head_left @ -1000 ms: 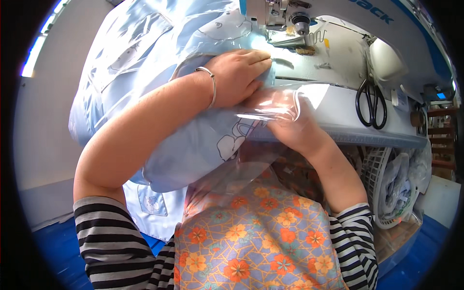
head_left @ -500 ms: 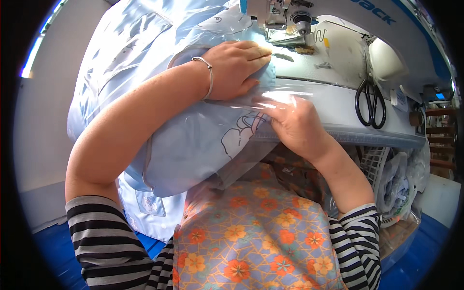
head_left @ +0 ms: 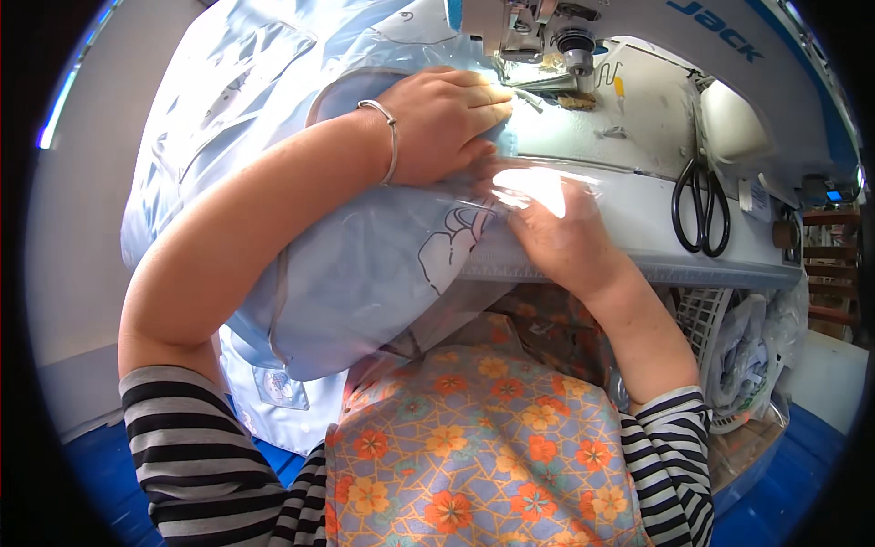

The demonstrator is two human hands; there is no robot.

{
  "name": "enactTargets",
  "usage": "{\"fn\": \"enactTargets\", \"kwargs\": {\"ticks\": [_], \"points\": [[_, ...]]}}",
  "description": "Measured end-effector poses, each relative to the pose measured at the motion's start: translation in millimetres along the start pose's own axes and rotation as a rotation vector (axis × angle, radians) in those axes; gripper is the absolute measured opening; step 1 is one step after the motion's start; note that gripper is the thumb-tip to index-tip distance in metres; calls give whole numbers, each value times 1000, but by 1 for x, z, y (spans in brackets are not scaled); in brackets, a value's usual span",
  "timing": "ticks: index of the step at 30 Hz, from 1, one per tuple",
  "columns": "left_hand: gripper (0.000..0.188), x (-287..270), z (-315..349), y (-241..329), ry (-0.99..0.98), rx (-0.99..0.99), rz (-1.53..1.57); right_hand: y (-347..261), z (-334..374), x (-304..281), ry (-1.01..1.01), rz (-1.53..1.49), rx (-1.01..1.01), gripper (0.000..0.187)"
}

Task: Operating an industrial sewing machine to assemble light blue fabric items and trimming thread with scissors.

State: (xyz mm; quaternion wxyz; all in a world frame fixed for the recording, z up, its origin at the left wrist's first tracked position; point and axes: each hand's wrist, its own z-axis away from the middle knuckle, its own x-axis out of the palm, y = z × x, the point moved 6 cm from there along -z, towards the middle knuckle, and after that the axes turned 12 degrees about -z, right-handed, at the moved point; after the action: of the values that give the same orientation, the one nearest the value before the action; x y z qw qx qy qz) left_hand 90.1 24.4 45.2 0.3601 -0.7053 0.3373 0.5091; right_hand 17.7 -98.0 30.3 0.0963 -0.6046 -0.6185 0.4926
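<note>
in the head view, the left hand (head_left: pixel 447 118) lies flat on the light blue printed fabric (head_left: pixel 342 310), its fingers stretched and close together, pressing but not gripping. the fabric is heaped at the left side and below this hand, up to near the sewing machine (head_left: pixel 638 20). the right hand (head_left: pixel 565 237) is at the clear plastic film (head_left: pixel 533 189), beside the printed drawing; strong glare covers its fingers, so i cannot tell if they are clamped on the film.

to do this well, i think the left palm should press evenly, while the right hand guides the film softly, without stretching it, so that its edge lies along the fabric without wrinkles. the left fingertips are near the machine's head, so they should be kept away from the needle area.

compared with half a second ago, the left hand has slid a little farther away from the body, and the white reflection on the film has become larger. the right hand stays almost in the same place.
</note>
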Motion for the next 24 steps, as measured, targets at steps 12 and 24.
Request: {"fn": "enactTargets", "kwargs": {"ticks": [12, 24], "points": [[40, 1, 6, 4, -36, -36, 133, -10, -9, -4, -49, 6, -54, 25], [38, 3, 4, 2, -78, -29, 158, 8, -9, 0, -16, 198, 13, 26]]}}
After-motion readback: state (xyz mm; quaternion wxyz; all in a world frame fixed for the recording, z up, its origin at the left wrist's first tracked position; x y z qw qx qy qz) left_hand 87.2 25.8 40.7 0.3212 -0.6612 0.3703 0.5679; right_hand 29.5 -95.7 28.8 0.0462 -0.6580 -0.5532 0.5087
